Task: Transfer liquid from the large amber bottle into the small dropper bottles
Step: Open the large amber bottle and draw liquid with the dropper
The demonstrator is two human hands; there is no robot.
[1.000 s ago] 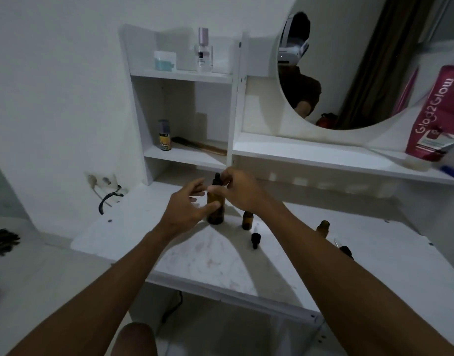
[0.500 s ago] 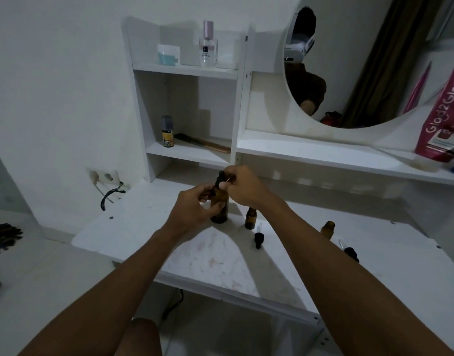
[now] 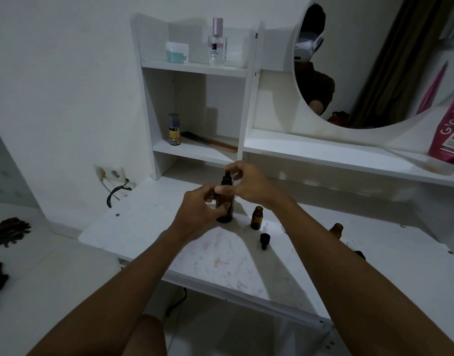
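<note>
Standing upright on the white counter (image 3: 149,227), the large amber bottle (image 3: 225,205) sits in my left hand (image 3: 199,210), whose grip is wrapped around its body. My right hand (image 3: 249,185) pinches near its black dropper cap (image 3: 226,179). Just right of it stands an uncapped small dropper bottle (image 3: 256,217), a loose dropper cap (image 3: 264,238) lying near it, another small bottle (image 3: 336,229) farther right.

The near and left parts of the worktop (image 3: 220,263) lie bare, open to a hand from the front edge. To the right stand a small open amber bottle (image 3: 256,217), a loose black dropper cap (image 3: 264,240) just before it, and another small bottle (image 3: 336,229) farther right. Behind, the shelf unit (image 3: 195,150) closes off the back.
</note>
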